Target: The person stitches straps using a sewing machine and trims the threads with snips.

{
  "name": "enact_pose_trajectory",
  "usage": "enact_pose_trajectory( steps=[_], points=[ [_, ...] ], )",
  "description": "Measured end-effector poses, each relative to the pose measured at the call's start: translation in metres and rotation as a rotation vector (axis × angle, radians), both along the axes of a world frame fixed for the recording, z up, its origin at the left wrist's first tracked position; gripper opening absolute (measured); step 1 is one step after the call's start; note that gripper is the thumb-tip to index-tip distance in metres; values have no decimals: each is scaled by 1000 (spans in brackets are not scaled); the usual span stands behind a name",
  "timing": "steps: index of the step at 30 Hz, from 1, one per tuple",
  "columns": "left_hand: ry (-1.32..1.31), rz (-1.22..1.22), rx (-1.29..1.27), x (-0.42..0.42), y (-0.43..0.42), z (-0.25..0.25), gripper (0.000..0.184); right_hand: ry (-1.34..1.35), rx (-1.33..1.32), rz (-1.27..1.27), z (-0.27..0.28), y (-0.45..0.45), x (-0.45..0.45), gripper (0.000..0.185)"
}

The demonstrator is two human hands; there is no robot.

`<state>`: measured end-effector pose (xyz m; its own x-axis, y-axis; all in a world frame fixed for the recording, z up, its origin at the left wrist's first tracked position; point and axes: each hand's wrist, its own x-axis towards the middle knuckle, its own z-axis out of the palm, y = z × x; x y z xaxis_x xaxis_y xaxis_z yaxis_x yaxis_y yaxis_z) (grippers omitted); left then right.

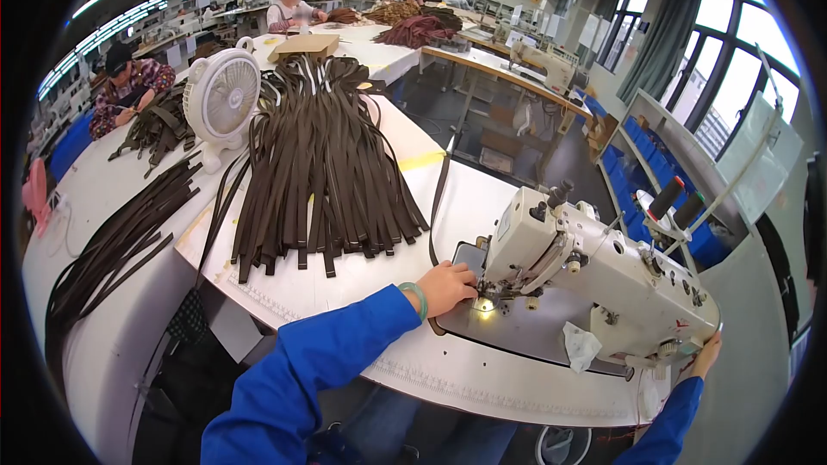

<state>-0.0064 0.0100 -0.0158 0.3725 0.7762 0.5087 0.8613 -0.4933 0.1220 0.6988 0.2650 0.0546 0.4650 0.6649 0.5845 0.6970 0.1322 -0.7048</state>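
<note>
Strap pile (327,164) is L of the sewing machine (620,271). Loose strap (438,198) runs to the machine's L end, by L hand (444,287): fingers bent down, can't tell on my feed if they pinch. Prob. light, soft, bendy, not fragile; I'd hold it flat, close to that end. R hand (708,355) curls at the machine's R end, grip unclear. Fan (231,99) far L of machine, white tabletop (491,370) around it, windows (717,13) behind R.
</note>
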Motion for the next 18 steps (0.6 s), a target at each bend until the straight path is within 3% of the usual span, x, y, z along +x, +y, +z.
enact_pose_trajectory(
  steps=[8, 9, 12, 15, 17, 18],
  points=[
    [-12, -37, 17, -1, 3, 0, 20, 325, 61, 168, 0, -30, -45, 46],
    [35, -25, 29, -1, 4, 0, 20, 277, -38, 255, 0, -46, -54, 46],
    [91, 20, 8, 1, 2, 2, 22, 263, 102, 182, -24, -26, -32, 51],
    [100, 24, 87, 0, 4, -3, 21, 299, 118, 12, 12, -42, -64, 55],
    [114, 22, 79, 0, 3, -3, 21, 174, 68, 41, 54, -60, -98, 55],
    [122, 21, 79, 0, 4, -2, 22, -46, -22, -1, 62, -47, -88, 55]
  ],
)
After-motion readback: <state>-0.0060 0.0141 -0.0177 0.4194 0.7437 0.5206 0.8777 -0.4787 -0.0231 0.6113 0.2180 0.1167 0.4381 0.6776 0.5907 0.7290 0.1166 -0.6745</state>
